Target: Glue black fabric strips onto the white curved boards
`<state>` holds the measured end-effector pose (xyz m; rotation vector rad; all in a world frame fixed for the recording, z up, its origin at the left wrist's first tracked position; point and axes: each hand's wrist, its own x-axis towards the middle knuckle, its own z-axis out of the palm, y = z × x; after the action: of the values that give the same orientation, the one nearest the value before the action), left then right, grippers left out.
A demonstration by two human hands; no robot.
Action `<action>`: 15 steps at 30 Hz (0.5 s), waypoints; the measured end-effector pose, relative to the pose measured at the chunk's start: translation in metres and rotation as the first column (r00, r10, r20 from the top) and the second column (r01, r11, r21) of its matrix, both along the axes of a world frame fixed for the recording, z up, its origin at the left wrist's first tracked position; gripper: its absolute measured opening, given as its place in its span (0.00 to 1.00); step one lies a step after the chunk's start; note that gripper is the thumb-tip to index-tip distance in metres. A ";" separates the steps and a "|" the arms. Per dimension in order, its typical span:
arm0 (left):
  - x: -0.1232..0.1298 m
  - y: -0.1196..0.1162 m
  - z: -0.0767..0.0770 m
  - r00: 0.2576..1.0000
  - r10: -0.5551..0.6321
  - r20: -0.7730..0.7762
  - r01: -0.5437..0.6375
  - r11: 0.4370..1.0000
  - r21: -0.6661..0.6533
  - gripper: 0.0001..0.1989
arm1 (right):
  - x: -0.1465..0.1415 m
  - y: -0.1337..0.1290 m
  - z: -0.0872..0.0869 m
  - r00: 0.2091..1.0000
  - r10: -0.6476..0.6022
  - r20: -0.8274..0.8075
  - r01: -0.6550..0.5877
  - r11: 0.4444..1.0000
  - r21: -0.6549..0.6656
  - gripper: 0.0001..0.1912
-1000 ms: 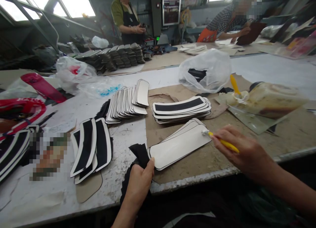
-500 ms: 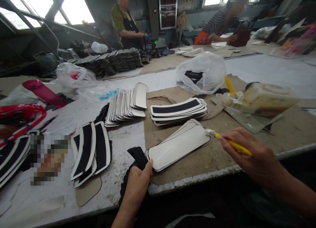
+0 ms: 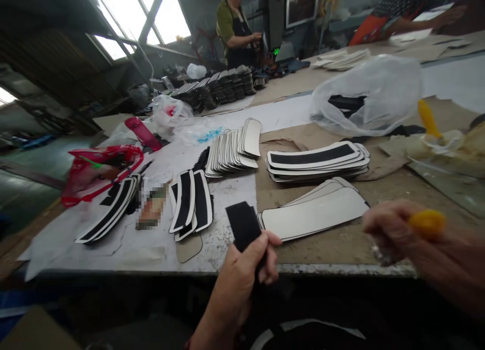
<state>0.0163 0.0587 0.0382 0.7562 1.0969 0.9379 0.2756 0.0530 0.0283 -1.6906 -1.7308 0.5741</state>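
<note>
My left hand (image 3: 242, 269) is closed around black fabric strips (image 3: 241, 221), whose upper ends stick up beside the thumb. Just right of it, a few white curved panels (image 3: 314, 213) lie fanned on the brown sheet, the top one blank and slightly shiny. In my right hand (image 3: 397, 234), blurred by motion, is a brush with a yellow handle (image 3: 428, 223); its whitish tip points down near the table edge, apart from the panels. Behind them rests a stack of white panels with black strips on top (image 3: 314, 158).
Standing white panels (image 3: 231, 150) are lined up at mid-table. Panels with black strips (image 3: 189, 203) lie further left, near a red bag (image 3: 102, 173). A clear plastic bag (image 3: 371, 95) and a glue container (image 3: 462, 148) are at the right. Two people work behind.
The brush has left the top panel's right end and swung down toward the table edge. My left hand has come off the panel's corner, raising the black strips. The view has turned left.
</note>
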 end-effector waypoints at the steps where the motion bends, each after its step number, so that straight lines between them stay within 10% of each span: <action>1: 0.007 -0.006 0.000 0.997 -0.043 0.062 0.045 0.998 -0.036 0.12 | -0.014 0.002 -0.001 0.992 0.053 -0.114 -0.061 0.996 -0.069 0.20; 4: 0.028 -0.018 -0.010 0.982 -0.106 0.154 0.122 0.987 -0.099 0.12 | -0.057 0.008 -0.004 0.884 0.180 -0.431 -0.291 0.934 -0.206 0.20; 9: 0.045 -0.026 -0.029 0.976 -0.155 0.151 0.170 0.982 -0.088 0.15 | -0.082 0.010 -0.018 0.654 0.026 -0.756 -0.519 0.743 -0.423 0.20; 15: 0.044 -0.029 -0.040 0.986 -0.117 0.117 0.135 0.978 -0.162 0.15 | -0.063 0.010 -0.022 0.856 -0.065 -0.513 -0.082 0.962 -0.259 0.19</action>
<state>0.0606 0.0292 -0.0020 0.6212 1.0087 0.7584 0.2124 0.0631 0.0059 -1.5128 -1.3063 1.1991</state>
